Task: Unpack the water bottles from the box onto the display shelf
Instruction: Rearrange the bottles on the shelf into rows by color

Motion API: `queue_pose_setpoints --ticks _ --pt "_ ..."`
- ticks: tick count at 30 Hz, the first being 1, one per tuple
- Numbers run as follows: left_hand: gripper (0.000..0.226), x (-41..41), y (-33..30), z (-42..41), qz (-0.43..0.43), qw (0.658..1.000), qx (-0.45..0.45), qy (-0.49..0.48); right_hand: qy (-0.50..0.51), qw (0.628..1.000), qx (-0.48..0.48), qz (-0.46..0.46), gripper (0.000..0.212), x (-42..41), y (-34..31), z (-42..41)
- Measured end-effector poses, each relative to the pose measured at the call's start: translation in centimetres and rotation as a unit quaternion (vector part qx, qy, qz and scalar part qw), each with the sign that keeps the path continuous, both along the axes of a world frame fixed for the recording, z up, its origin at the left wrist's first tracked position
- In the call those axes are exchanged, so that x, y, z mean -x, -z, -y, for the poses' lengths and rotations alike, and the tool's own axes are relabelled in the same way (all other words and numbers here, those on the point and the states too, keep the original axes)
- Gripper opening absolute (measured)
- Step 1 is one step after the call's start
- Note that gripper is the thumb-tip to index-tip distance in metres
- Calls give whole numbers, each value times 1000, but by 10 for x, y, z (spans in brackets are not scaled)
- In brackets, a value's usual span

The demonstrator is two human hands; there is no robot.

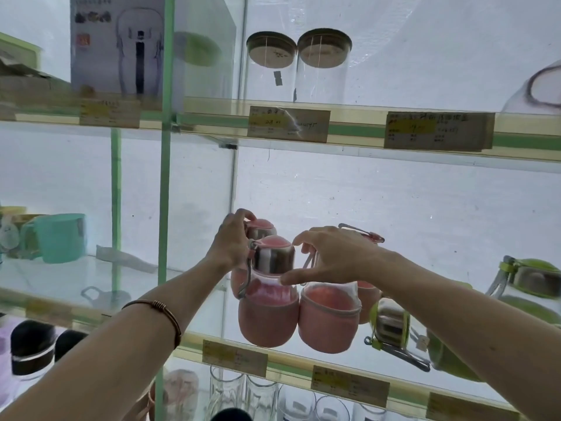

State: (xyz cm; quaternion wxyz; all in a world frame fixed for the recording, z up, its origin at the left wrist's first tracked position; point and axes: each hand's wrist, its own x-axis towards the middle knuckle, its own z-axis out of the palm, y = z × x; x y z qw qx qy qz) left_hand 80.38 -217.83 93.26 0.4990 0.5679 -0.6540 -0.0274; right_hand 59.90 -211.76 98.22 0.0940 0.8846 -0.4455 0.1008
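Pink bottle point(268, 302) between hands; left hand point(232, 243) grips cap, right fingers point(291, 280) touch neck.

Bright white backlight washes out the shelves (edges bend, soft blur throughout).

The pink bottle point(267, 294) has a glossy metal collar, clear body and matt cloth-like sleeve; upper-frame jars point(299, 65) clear, lids wooden-looking.
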Motion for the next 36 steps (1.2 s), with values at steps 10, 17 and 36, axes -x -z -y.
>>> queue_pose_setpoints --ticks 10,17,36 --pt "97 -2 0 -24 -48 972 -197 117 -19 998 50 15 88 -16 -2 -8" --pt "95 -11 2 -34 15 972 -230 52 -28 998 48 22 67 -24 -2 -10" --pt "71 -3 18 -29 -2 986 -156 61 -28 994 -34 102 51 -21 -2 -1"
